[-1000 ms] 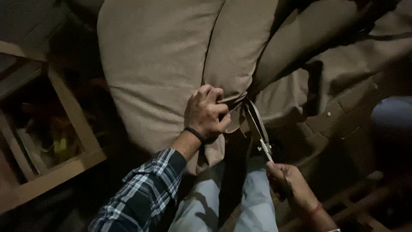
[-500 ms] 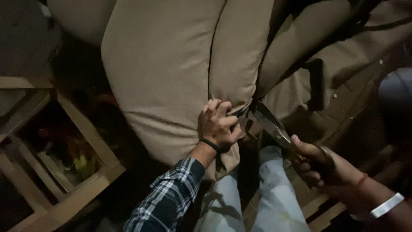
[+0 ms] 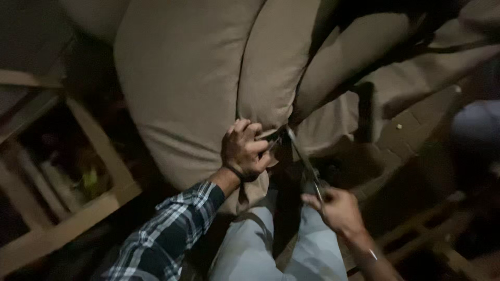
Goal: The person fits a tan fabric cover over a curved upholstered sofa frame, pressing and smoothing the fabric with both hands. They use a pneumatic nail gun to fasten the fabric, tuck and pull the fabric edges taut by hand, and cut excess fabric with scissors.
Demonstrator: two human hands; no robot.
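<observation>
At the cushion (image 3: 198, 99) edge, left hand (image 3: 244, 151) grips fabric, right hand (image 3: 337, 209) holds scissors (image 3: 302, 158).

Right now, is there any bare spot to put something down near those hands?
Hardly. The tan cushion fills the middle; left hand and right hand with scissors crowd its lower edge. The wooden frame at left looks cluttered. The dim floor right of the cushion seems freest.

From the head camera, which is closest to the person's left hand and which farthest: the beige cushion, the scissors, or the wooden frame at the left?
Measured from the left hand:
1. Beige cushion: the hand grips its lower edge, so they touch.
2. Scissors: just to the right, held in the right hand, blades pointing toward the gripped edge.
3. Wooden frame: farthest, off to the left beyond the plaid sleeve.
</observation>
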